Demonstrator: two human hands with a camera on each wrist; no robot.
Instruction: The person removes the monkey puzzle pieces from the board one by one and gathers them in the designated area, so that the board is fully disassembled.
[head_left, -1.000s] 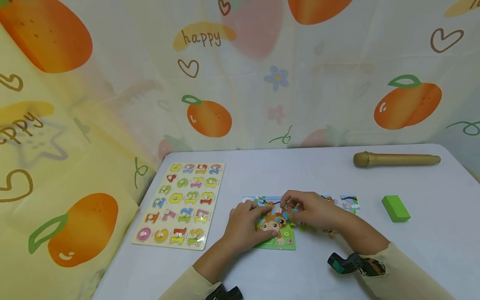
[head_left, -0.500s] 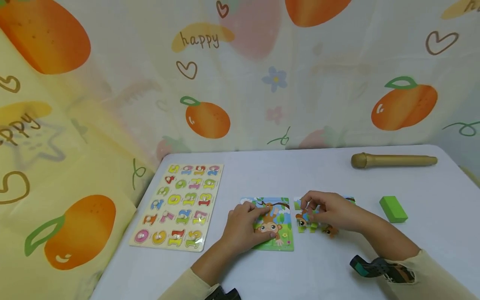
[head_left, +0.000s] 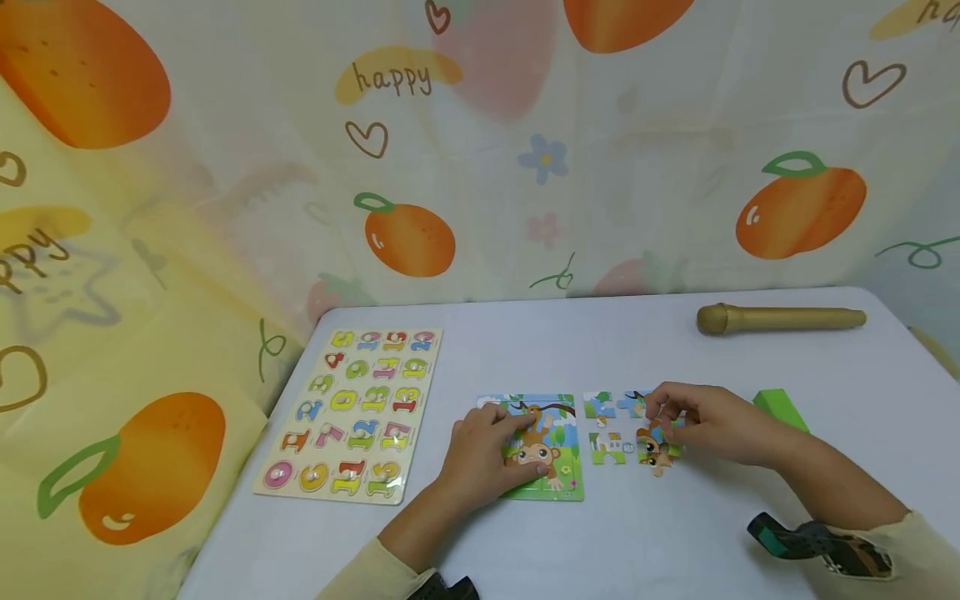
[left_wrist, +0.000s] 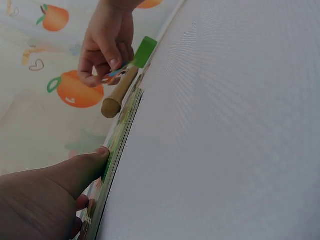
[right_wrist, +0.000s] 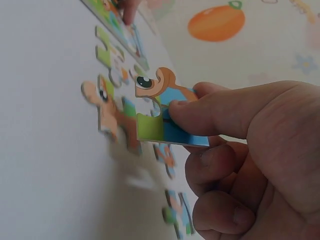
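Right fingers (right_wrist: 200, 111) pinch puzzle piece (right_wrist: 165, 117), lifted off table | left fingers (head_left: 517, 421) flat on puzzle board (head_left: 558, 442)

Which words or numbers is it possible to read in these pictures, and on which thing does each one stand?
"happy": on the fruit-print curtain, above the table.
"ppy": a cut-off word on the same curtain, at the left edge.
"13": on the number board, right column; the other coloured numerals face away from the camera and are too uncertain to quote.
Monkey puzzle and puzzle piece in the right hand: pictures only, no text.
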